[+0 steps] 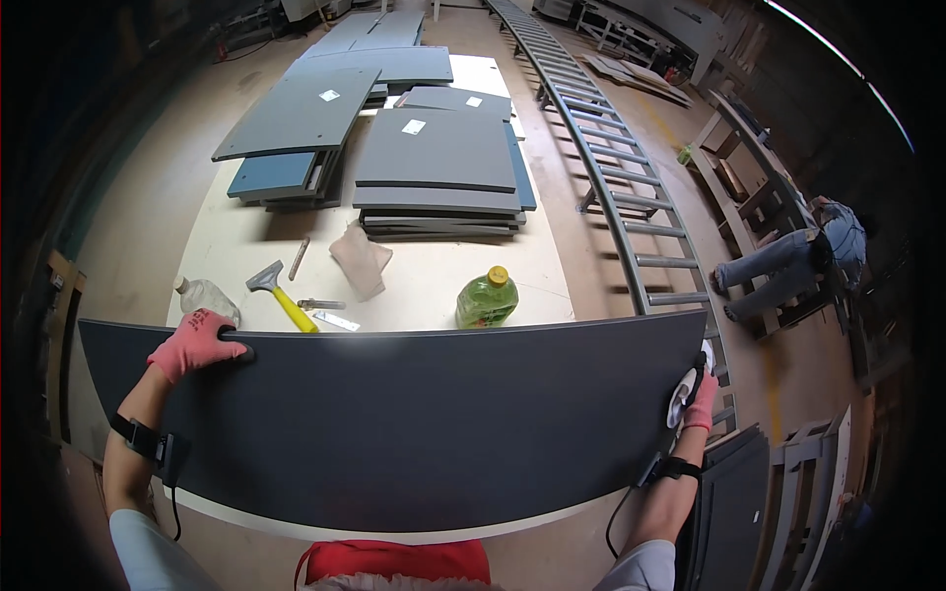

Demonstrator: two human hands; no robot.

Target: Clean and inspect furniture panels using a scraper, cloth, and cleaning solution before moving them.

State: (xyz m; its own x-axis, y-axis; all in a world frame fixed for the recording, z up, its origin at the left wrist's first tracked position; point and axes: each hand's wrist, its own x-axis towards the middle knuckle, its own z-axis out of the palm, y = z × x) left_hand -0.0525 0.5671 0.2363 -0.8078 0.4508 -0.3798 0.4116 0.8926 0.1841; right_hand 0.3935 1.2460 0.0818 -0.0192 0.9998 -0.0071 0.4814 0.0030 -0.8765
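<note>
A long dark grey panel [394,424] spans the near side of the white worktable, tilted up with its far edge raised. My left hand [200,345], in a pink glove with dark fingertips, grips that far edge near the left end, thumb on the face and fingers behind. At the panel's right end my right hand [702,399], gloved alike, is closed on a white cloth [681,400] against the edge. Just beyond the panel lie a clear bottle [209,298], a scraper with a yellow handle [293,308], a cutter knife [321,304] and a green bottle with a yellow cap [487,298].
Stacked grey panels [434,148] cover the table's far part, with a beige cloth [361,260] before them. A roller conveyor [621,167] runs along the right. Another person [803,256] bends over a bench there. More dark panels [729,507] lean at the near right.
</note>
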